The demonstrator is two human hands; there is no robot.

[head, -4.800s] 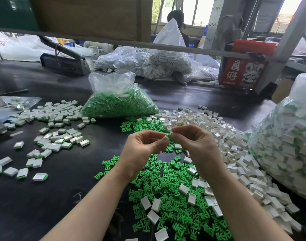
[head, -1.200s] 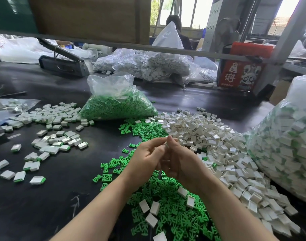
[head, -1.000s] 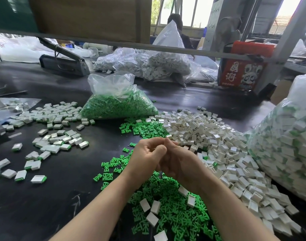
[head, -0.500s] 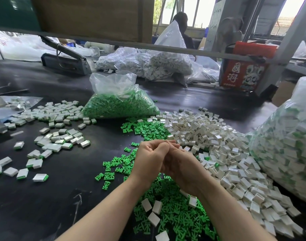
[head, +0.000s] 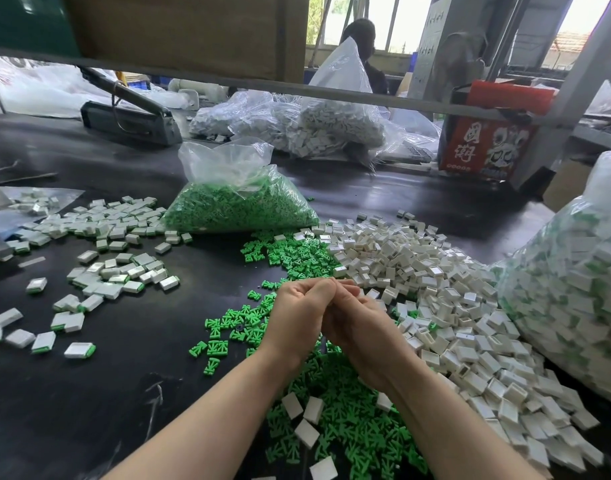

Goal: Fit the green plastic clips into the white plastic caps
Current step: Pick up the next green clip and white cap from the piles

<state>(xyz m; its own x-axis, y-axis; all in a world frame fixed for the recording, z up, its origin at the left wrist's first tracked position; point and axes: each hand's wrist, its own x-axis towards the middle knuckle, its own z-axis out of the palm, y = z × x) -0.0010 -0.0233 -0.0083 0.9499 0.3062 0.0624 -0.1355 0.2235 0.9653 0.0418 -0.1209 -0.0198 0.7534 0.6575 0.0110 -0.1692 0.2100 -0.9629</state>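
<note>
My left hand and my right hand meet fingertip to fingertip above the black table. Both have curled fingers pressed round one small piece, which is almost wholly hidden between them. Loose green clips lie in a heap under my wrists and spread towards the far side. A large pile of white caps lies to the right of my hands. A few white caps lie on the green heap.
Caps with green clips fitted are scattered at left. A clear bag of green clips stands behind, a big bag of fitted pieces at right. Bags of white parts, a red box and a sealer line the back.
My hands have come closer together and dropped slightly, and the fingers now close over the small piece. The white bit seen between the fingertips a second ago is covered.
</note>
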